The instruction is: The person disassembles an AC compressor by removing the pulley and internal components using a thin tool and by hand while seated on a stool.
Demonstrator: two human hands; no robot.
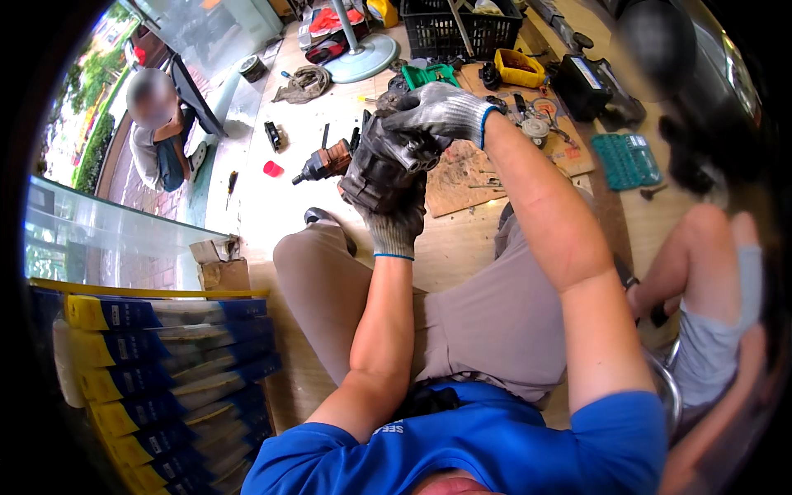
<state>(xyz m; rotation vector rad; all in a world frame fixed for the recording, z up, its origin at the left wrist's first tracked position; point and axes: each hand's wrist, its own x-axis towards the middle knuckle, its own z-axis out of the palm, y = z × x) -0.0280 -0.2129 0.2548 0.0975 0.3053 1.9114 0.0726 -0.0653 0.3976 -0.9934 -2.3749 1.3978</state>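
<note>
Both my hands wear grey-coated work gloves with blue cuffs, and between them is a dark, greasy metal housing [375, 169], held off the floor. From below, my left hand [396, 227] grips it, fingers mostly hidden behind the part. My right hand [441, 111] curls over its top right, near some round openings. Just left of the housing shows a rust-brown rotor [326, 161] with a shaft pointing left; whether it is joined to the housing I cannot tell.
A red cap [272, 168] and a screwdriver [232, 183] lie left. Beyond are a brown board [462, 177] with small parts, a yellow tray [520, 68], a black crate [462, 33] and a teal tool case [627, 161]. Stacked boxes [165, 363] stand lower left; people sit on both sides.
</note>
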